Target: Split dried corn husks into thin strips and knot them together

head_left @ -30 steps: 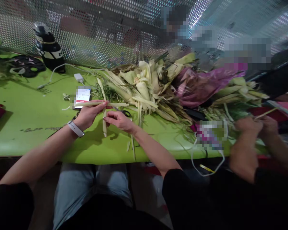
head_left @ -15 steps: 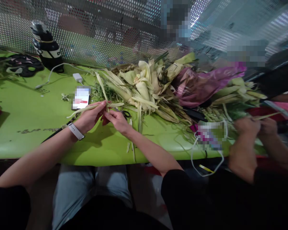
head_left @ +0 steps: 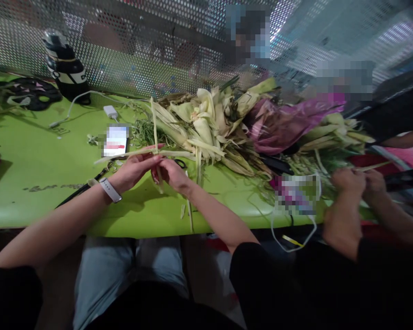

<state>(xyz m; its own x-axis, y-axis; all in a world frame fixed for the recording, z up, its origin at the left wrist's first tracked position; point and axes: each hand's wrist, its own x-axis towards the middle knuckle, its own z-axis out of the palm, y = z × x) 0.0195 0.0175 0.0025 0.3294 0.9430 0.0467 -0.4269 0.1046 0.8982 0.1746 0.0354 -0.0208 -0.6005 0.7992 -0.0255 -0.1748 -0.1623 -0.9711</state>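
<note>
Over the green table (head_left: 38, 183) my left hand (head_left: 133, 172) and my right hand (head_left: 170, 173) meet, both pinched on pale corn husk strips (head_left: 154, 133). One strip runs sideways across my fingers toward the left, another stands nearly upright from them. My left wrist wears a white watch (head_left: 109, 189). Just beyond my hands lies a big pile of corn husks (head_left: 206, 128). Black scissors (head_left: 182, 162) lie by my right hand.
A phone (head_left: 116, 140) lies beyond my left hand, with a white charger (head_left: 111, 111) and cable behind it. A dark bottle (head_left: 65, 64) stands by the perforated metal screen. A purple bag (head_left: 285, 121) sits in the pile. At the right, another person's hands (head_left: 355, 183) work husk.
My hands have come together and the crossed strips have turned: the one that hung down from my fingers now points upward. The other person's hands have shifted slightly left.
</note>
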